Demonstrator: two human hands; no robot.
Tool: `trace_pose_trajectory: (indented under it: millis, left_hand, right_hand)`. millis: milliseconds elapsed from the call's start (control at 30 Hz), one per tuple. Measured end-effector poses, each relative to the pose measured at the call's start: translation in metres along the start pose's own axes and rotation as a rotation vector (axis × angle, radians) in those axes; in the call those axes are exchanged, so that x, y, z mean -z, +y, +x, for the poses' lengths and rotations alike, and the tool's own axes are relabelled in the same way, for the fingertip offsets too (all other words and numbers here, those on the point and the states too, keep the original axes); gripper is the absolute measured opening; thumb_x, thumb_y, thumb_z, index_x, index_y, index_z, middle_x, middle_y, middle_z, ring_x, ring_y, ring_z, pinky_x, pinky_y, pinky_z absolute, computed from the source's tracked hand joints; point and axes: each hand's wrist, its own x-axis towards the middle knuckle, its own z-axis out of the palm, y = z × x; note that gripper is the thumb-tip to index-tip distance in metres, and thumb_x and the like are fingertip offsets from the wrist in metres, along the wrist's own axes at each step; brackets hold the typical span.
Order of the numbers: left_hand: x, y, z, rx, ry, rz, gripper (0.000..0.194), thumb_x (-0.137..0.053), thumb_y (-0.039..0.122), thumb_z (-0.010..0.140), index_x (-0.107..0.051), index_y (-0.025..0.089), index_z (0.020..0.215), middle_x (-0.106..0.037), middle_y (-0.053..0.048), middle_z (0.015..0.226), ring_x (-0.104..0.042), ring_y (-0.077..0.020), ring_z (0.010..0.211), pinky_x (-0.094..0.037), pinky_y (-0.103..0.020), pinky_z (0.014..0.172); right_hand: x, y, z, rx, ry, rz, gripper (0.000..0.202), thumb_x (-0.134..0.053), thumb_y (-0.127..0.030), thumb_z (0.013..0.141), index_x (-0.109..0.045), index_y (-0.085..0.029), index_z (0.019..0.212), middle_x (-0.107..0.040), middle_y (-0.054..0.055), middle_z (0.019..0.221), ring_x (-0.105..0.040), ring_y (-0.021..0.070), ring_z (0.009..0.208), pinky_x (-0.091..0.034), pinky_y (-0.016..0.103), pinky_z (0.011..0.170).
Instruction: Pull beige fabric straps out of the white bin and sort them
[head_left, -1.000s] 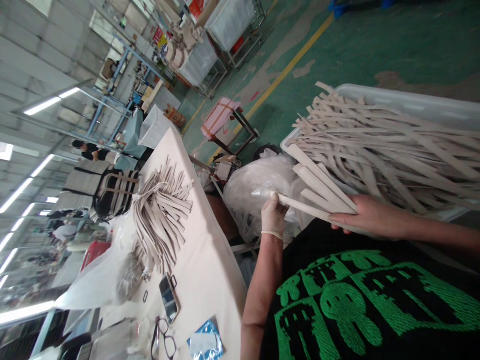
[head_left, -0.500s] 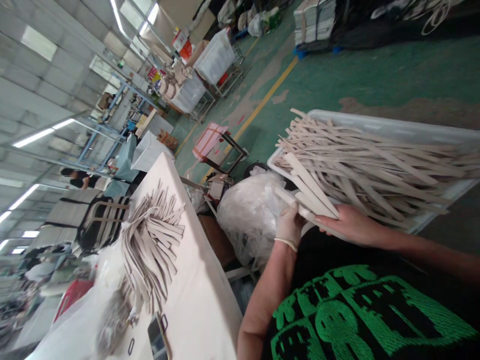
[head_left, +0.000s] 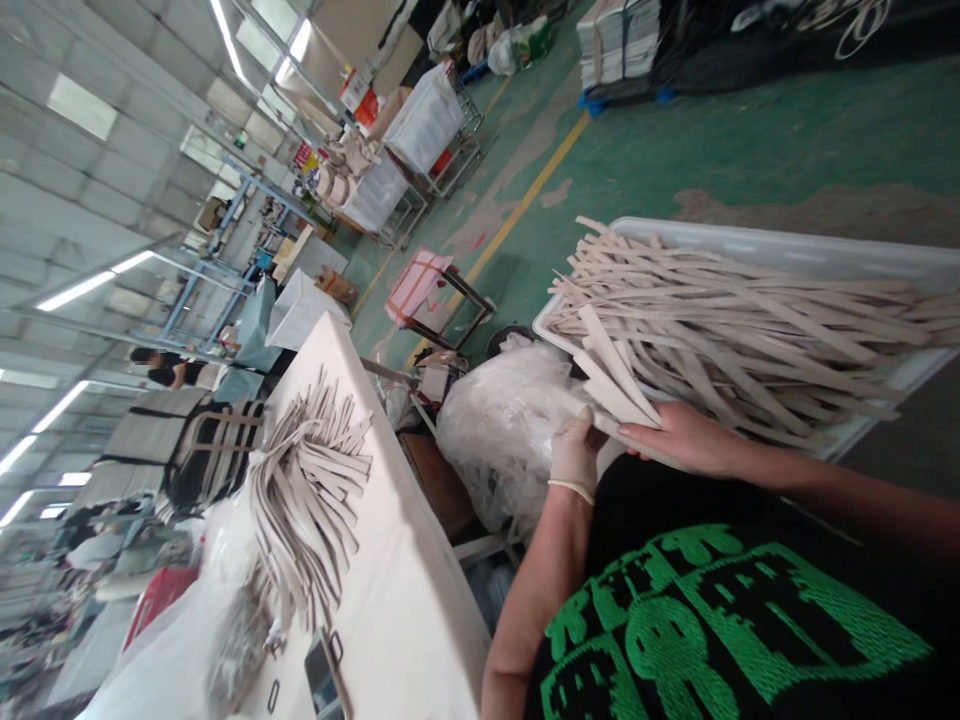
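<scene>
My left hand (head_left: pixel 574 450), in a pale glove, is closed on a light fabric strip in front of my body. Beside it on the right, my bare right hand (head_left: pixel 679 438) grips several cream strips (head_left: pixel 613 385) that fan out up and to the left. Just beyond my hands, a white plastic bin (head_left: pixel 757 250) holds a large heap of long beige strips (head_left: pixel 720 320). A tied bundle of similar strips (head_left: pixel 304 495) lies on the white table (head_left: pixel 405 560) at the left.
Clear plastic bags (head_left: pixel 499 425) bulge between the table and the bin. A phone (head_left: pixel 324 675) lies near the table's lower edge. Beyond stands a stool with a pink cover (head_left: pixel 418 288). A person (head_left: pixel 176 370) is far off at the left, past wheeled carts (head_left: pixel 424 120).
The strips in my right hand have shifted slightly left and their spread looks different. Both hands stay close together, still holding strips. The camera view has moved a little.
</scene>
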Motion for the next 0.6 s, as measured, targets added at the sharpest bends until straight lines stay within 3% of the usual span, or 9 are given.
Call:
trace_pose_trajectory:
  millis: [133,267,333,500,600]
  left_hand:
    - [0.003,0.014,-0.003,-0.049,0.086,0.002,0.041,-0.093,0.047,0.064,-0.074,0.018,0.086,-0.079,-0.011,0.093,-0.075,-0.0336,0.116,-0.056,-0.047,0.108]
    - [-0.005,0.002,-0.01,-0.042,-0.079,0.016,0.028,-0.088,0.043,0.075,-0.074,0.019,0.075,-0.075,-0.009,0.079,-0.077,-0.0333,0.106,-0.055,-0.047,0.108]
    - [-0.006,0.003,-0.011,-0.064,-0.081,-0.012,0.027,-0.087,0.043,0.077,-0.075,0.02,0.074,-0.076,-0.009,0.079,-0.076,-0.0332,0.108,-0.056,-0.046,0.107]
    - [0.013,0.025,-0.005,-0.155,0.127,-0.071,0.033,-0.092,0.041,0.068,-0.078,0.017,0.085,-0.08,-0.008,0.092,-0.075,-0.0297,0.113,-0.056,-0.042,0.107]
    - [0.016,0.017,-0.005,-0.158,0.039,0.014,0.036,-0.092,0.045,0.066,-0.077,0.016,0.083,-0.08,-0.006,0.091,-0.076,-0.028,0.11,-0.057,-0.04,0.105]
  right_hand:
    - [0.002,0.005,-0.002,0.046,-0.049,-0.101,0.031,-0.054,-0.044,0.092,-0.072,-0.019,0.088,-0.08,0.011,0.078,-0.076,0.0292,0.073,-0.055,0.035,0.072]
    - [-0.001,0.0,0.008,0.058,0.054,-0.132,0.029,-0.053,-0.039,0.095,-0.072,-0.019,0.09,-0.081,0.01,0.079,-0.077,0.0289,0.077,-0.056,0.035,0.075]
    - [-0.002,-0.001,0.013,0.061,0.073,-0.113,0.03,-0.053,-0.04,0.096,-0.072,-0.019,0.088,-0.081,0.01,0.08,-0.077,0.0283,0.079,-0.056,0.034,0.075]
    - [-0.001,-0.002,0.007,0.128,-0.078,-0.158,0.03,-0.056,-0.041,0.095,-0.07,-0.018,0.084,-0.079,0.01,0.077,-0.072,0.0243,0.069,-0.051,0.03,0.066]
    - [-0.003,-0.016,0.0,0.15,-0.009,-0.159,0.024,-0.058,-0.037,0.095,-0.07,-0.016,0.09,-0.079,0.01,0.078,-0.069,0.0221,0.071,-0.047,0.027,0.065]
